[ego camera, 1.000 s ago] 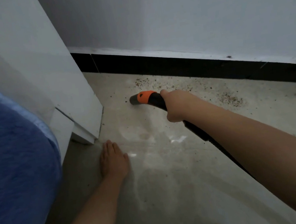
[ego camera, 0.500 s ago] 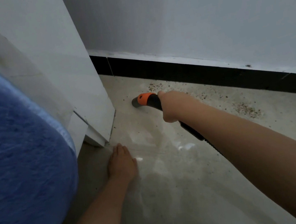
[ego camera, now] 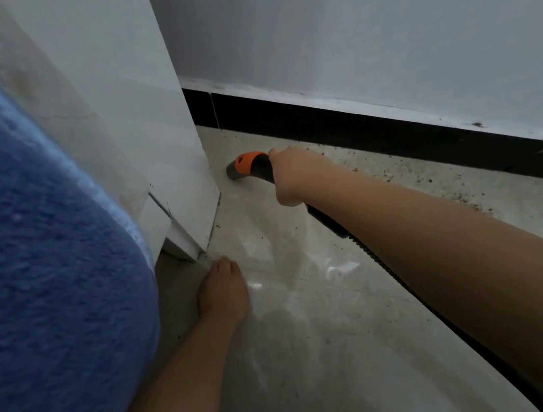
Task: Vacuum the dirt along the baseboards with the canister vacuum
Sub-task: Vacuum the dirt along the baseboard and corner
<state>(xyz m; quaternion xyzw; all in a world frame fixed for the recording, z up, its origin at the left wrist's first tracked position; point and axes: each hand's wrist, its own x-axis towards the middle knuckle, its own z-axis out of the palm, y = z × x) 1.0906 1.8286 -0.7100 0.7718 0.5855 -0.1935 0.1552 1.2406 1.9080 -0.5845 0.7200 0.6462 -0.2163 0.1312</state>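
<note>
While the right hand (ego camera: pixel 289 177) grips the orange-tipped vacuum nozzle (ego camera: pixel 247 166) at centre frame, dirt (ego camera: pixel 447 184) along the black baseboard (ego camera: pixel 357 132) to the right could get missed. The left hand (ego camera: pixel 222 290), fingers straight, rests on the floor (ego camera: pixel 315 338) and may slip.

Orange-and-black nozzle (ego camera: pixel 251 167); black baseboard (ego camera: pixel 374 130); white cabinet (ego camera: pixel 135 127); blue fuzzy fabric (ego camera: pixel 37 271); brown dirt specks (ego camera: pixel 462 196).

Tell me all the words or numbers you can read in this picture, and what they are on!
None: no words, numbers or signs can be read here.
The orange vacuum nozzle, held by the right hand, has a small dark mark, too blurred to read.
The black baseboard, white wall and white cabinet show no writing.
</note>
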